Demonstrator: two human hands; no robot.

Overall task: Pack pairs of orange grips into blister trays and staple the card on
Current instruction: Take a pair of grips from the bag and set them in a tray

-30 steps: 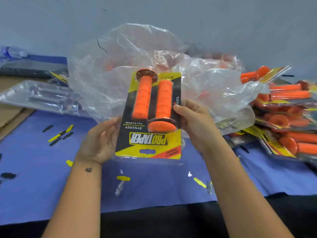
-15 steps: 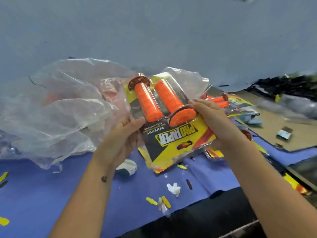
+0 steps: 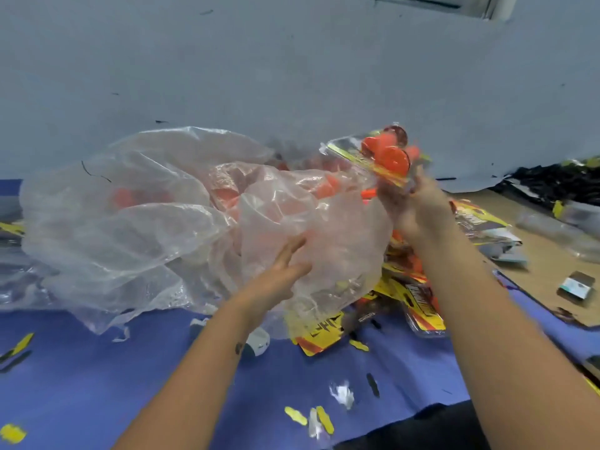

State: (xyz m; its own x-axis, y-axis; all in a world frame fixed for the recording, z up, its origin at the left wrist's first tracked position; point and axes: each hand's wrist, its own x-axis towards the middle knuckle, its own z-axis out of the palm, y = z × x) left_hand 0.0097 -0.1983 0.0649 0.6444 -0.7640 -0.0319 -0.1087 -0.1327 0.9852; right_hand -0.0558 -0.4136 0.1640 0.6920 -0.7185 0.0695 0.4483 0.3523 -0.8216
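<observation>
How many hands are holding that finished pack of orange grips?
1. The right hand alone grips the finished pack, raised at upper right. The left hand is open, fingers straight, against the clear plastic bag.

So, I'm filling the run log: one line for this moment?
right hand: holds packed blister raised | left hand: open, at clear bag | finished packs: piled on cloth
</observation>
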